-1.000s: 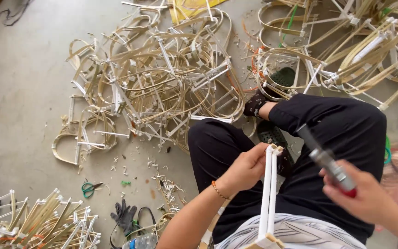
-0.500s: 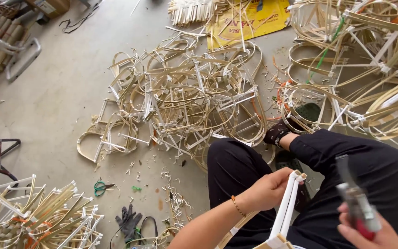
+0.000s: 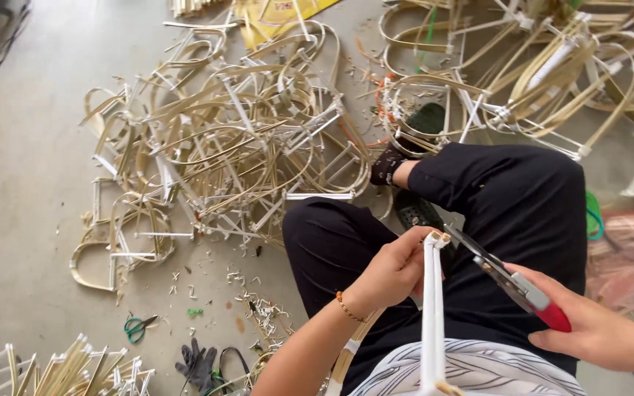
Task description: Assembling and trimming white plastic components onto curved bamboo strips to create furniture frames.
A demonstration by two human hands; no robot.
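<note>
My left hand (image 3: 387, 273) grips the top of an upright white bamboo frame piece (image 3: 432, 315) that rises from my lap. My right hand (image 3: 588, 330) holds red-handled pliers (image 3: 511, 282), whose metal jaws point at the top end of the frame piece, just beside my left fingers. I sit with black trousers (image 3: 493, 220) over crossed legs. A beaded bracelet (image 3: 348, 308) is on my left wrist.
A big heap of bent bamboo frames (image 3: 229, 147) lies on the concrete floor ahead, with another heap (image 3: 537, 73) at the upper right. Green scissors (image 3: 137, 326), dark gloves (image 3: 196, 363) and a bundle of frames (image 3: 60, 370) lie at the lower left. Scraps litter the floor.
The view has tilted and shifted. My right hand brought the pliers from held upright down to the top of the frame piece. My left hand keeps its grip.
</note>
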